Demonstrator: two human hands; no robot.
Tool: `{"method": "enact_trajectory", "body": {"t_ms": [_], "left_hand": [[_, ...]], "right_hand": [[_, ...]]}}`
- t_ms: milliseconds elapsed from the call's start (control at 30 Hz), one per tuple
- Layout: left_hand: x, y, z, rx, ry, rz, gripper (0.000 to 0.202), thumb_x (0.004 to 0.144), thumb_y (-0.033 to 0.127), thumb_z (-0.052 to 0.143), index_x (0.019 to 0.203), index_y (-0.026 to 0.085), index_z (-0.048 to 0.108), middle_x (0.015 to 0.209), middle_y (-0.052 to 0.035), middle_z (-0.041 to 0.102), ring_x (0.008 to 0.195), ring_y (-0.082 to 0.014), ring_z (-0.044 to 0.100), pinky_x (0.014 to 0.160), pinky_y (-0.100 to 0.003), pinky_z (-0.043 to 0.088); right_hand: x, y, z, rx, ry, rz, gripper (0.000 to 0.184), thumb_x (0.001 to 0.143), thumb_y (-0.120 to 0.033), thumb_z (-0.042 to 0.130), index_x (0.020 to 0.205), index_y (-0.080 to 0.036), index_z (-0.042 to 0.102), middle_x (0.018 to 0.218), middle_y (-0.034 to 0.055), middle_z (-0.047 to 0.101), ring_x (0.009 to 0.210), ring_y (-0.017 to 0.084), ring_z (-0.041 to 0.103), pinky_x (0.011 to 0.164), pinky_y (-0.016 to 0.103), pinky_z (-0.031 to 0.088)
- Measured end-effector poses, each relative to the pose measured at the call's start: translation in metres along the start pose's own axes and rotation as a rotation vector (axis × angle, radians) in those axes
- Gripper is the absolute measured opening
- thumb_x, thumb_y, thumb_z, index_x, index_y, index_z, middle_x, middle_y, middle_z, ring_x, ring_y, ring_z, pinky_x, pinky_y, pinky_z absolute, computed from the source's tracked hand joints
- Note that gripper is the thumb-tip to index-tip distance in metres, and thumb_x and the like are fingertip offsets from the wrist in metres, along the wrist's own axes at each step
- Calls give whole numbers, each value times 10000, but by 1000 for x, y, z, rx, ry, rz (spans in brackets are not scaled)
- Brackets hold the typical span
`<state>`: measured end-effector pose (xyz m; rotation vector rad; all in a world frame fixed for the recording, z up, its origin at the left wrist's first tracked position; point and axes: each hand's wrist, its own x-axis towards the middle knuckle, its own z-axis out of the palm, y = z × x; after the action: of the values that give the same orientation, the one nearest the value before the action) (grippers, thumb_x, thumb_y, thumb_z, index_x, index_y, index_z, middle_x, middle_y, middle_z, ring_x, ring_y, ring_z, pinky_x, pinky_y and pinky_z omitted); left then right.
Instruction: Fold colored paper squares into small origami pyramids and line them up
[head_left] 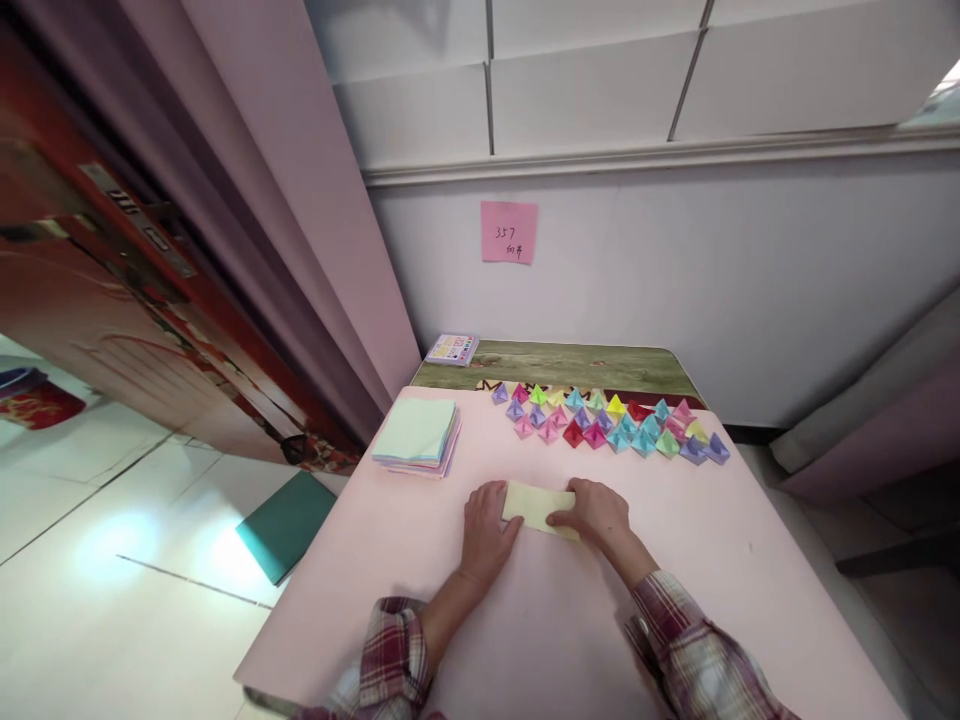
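A pale yellow sheet of paper (536,505), folded into a narrow rectangle, lies on the pink tabletop in front of me. My left hand (486,525) grips its left end, with the thumb at the lower corner and the fingers at the upper one. At the right end, my right hand (600,512) pinches the paper, its thumb on top and its index finger at the upper edge. Beyond my hands stand several small folded paper boats (595,433) in many colours, set in rows. A stack of coloured paper (415,430), light green on top, sits to the left.
Pink covering (555,640) spreads over most of the table. A small printed pack (452,349) rests on the green wood-look strip (577,358) at the back. A pink note (509,232) is stuck to the wall. On the floor at left lies a dark green flat object (286,525).
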<state>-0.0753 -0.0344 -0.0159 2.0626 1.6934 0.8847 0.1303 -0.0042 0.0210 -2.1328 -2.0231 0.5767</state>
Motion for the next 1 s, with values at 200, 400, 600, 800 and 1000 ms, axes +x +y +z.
{"method": "enact_trajectory", "body": {"t_ms": [200,400,600,800,1000], "left_hand": [[0,0,-1,-1,11,10,478,757,204,612,1225,209,517,1207,-105,562,1134,-285,499,987,-461,384],[-3,3,-7,-153,51,-41,432,766,257,626,1185,204,535,1187,-110,581,1108,-275,533,969,-464,421],[-4,38,-23,-736,151,-425,469,819,511,584,1165,198,529,1174,-126,602,1018,-227,608,910,-374,482],[12,97,-37,-1321,-276,-570,472,800,514,638,1119,166,642,1203,-151,637,1034,-240,633,859,-347,500],[27,115,-54,-1385,-166,-657,358,711,350,758,945,86,694,911,-143,730,747,-213,684,666,-321,554]], "right_hand": [[-14,0,13,182,101,-45,246,611,-286,751,792,-216,600,813,32,648,705,195,616,555,260,356],[-23,1,28,906,-15,104,407,644,-316,718,1013,-194,599,756,19,683,673,207,641,558,276,451],[-34,-9,-5,1398,5,160,455,629,-445,773,956,-174,609,699,1,674,569,166,607,489,244,438],[-48,-34,-41,1470,117,89,567,602,-437,830,1035,-172,575,828,40,715,685,196,652,580,269,504],[-65,-26,-55,1255,203,-135,537,817,-434,655,1273,-202,491,756,1,669,660,171,644,588,276,543]]}}
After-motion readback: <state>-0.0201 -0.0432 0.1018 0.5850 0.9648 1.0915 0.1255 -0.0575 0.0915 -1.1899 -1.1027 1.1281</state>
